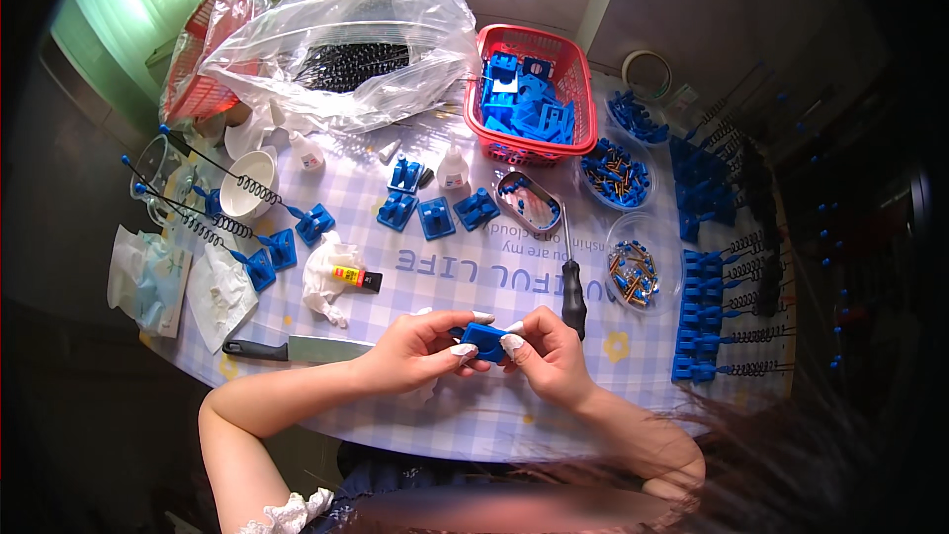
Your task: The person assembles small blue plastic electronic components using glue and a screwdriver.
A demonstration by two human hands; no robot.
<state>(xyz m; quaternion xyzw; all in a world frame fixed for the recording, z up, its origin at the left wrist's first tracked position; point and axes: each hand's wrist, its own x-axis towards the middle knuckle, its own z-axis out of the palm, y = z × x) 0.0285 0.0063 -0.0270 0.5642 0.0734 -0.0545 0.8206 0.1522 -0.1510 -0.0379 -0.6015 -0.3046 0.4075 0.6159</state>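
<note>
At the near edge of the table point(514, 415), over the checked cloth, a small blue plastic block point(483, 339) is gripped between both hands. Left hand point(420, 346) closes on its left end with thumb and fingers; right hand point(550, 351) pinches its right end, fingertips curled around it. Fingertips of both hands carry white tape or coverings. Just right of the right hand lies a screwdriver point(571, 282) with a black handle. Left of the left hand rests a knife point(297, 348) with a black handle, and beyond it a small glue tube point(354, 277) on crumpled tissue. Farther back sit loose blue parts point(435, 210), an oval tin point(528, 202), and a red basket point(534, 89) filled with blue pieces. Along the right edge stand rows of blue assemblies with springs point(717, 311).
</note>
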